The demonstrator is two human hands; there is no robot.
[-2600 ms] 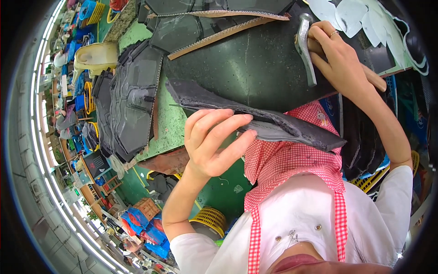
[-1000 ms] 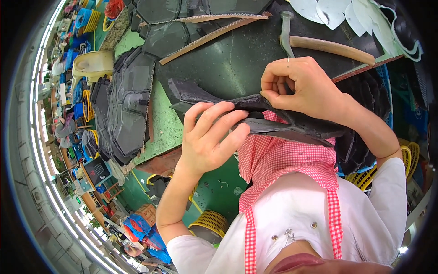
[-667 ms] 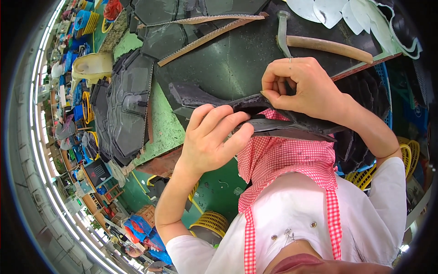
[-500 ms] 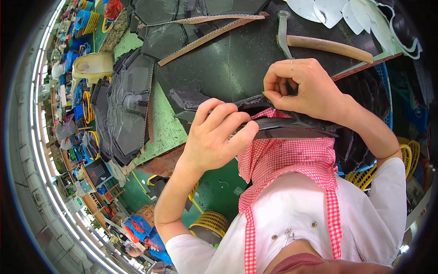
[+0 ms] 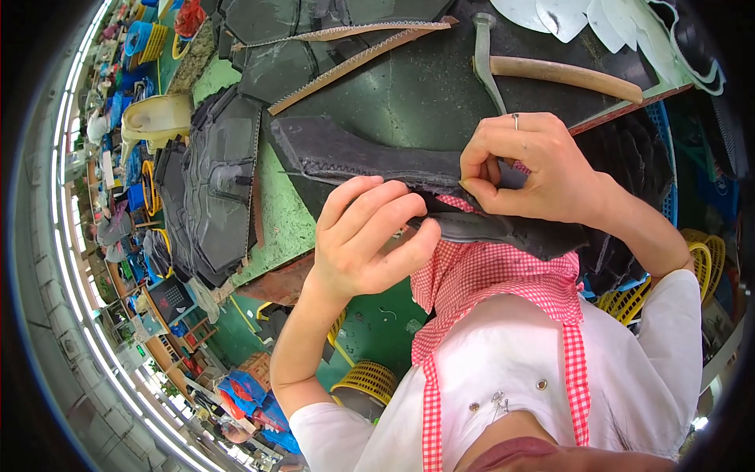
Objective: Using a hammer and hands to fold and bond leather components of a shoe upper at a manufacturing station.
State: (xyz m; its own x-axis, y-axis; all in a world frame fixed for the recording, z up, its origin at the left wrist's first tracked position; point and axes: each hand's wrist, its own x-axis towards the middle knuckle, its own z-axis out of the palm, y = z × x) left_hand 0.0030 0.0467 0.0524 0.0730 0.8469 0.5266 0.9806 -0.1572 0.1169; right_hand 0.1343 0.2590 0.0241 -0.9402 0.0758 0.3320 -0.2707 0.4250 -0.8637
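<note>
Both hands hold a black shoe-upper piece (image 5: pixel 370 151) over the near edge of the table, in front of my red checked apron. A line of zigzag stitching runs along its far strip, which lies flat on the table towards the left. My left hand (image 5: pixel 371 236) is closed on the piece near its middle, with fingertips curled over the edge. My right hand (image 5: pixel 525 165), with a ring on one finger, pinches the edge farther right between thumb and index finger. The near part of the piece sags against the apron. What lies inside the fingers is hidden.
A hammer (image 5: pixel 562 75) with a wooden handle lies beyond my right hand. Two brown toothed-edge strips (image 5: pixel 358 67) rest on black pieces at the back. A stack of black uppers (image 5: pixel 216 185) stands left, white pieces (image 5: pixel 562 20) far right. Yellow baskets (image 5: pixel 368 380) are on the floor.
The far strip of the black piece has turned up and flattened out, so its stitched line now shows. My right hand has moved slightly nearer and right; the near part sags lower.
</note>
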